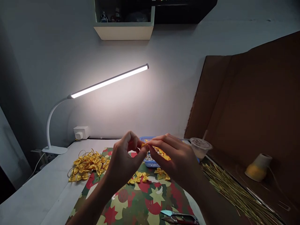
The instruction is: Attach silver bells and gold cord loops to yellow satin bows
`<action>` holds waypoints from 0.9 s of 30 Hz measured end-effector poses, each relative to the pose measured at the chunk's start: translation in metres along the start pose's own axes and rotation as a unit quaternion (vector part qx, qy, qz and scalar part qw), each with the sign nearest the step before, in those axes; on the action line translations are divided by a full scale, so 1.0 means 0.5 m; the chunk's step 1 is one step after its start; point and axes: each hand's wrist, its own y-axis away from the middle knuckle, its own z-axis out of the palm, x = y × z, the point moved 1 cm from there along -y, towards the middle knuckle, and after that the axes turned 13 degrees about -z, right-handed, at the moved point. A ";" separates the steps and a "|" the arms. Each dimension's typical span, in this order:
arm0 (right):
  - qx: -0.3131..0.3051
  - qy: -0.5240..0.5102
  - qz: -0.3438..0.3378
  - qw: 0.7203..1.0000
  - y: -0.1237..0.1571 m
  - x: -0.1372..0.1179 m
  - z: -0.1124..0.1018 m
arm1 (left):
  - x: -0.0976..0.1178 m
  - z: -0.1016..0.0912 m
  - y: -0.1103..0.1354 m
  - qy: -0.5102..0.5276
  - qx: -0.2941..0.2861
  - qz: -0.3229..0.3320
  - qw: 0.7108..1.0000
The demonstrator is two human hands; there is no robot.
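Ribbon, a small yellow piece, was pinched between both hands in the head view, held up over the far part of the worktop. The left hand gripped it between thumb and index finger; the right hand met it from the other side, thumb and index closed on it too, as far as could be seen, with the other fingers extended. How the ribbon was folded was hidden.

Just beyond, near the worktop's far edge, a blue basket held shiny bits too small to make out. Yellow bows lay in front of it on a patterned sheet, and a heap of looped bows overlapped the sheet's left edge. Snips rested by its right edge, toward the near end, both hands well apart from them.

The step in hand looked like shaping or fastening that one piece. The next move, by this judgement, called for a steady left pinch and small, careful adjustments from the right.
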 end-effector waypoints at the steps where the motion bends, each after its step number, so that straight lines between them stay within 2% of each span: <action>1: -0.006 -0.002 0.005 1.000 0.000 0.000 0.001 | -0.001 0.001 0.001 -0.015 0.007 0.000 1.000; 7: -0.025 0.005 0.026 0.999 0.002 0.004 0.015 | -0.012 0.004 -0.002 0.006 0.006 -0.022 1.000; 14: 0.023 0.030 0.001 0.999 0.005 0.000 0.035 | -0.010 0.005 -0.006 0.027 0.011 -0.063 0.998; 17: 0.039 0.012 0.002 0.999 0.004 -0.002 0.033 | -0.013 0.006 -0.008 0.029 0.018 -0.062 0.998; 20: 0.052 -0.027 0.024 0.998 0.004 -0.001 0.030 | -0.020 0.006 -0.011 0.068 0.000 -0.073 0.995; 22: 0.054 -0.067 0.054 0.995 0.004 0.003 0.028 | -0.025 0.005 -0.013 0.102 -0.017 -0.077 0.992; 24: 0.046 -0.122 0.115 0.985 0.006 0.009 0.027 | -0.029 0.004 -0.016 0.138 -0.029 -0.078 0.987; 27: 0.023 -0.224 0.257 0.940 0.011 0.023 0.026 | -0.035 0.002 -0.024 0.191 -0.021 -0.070 0.979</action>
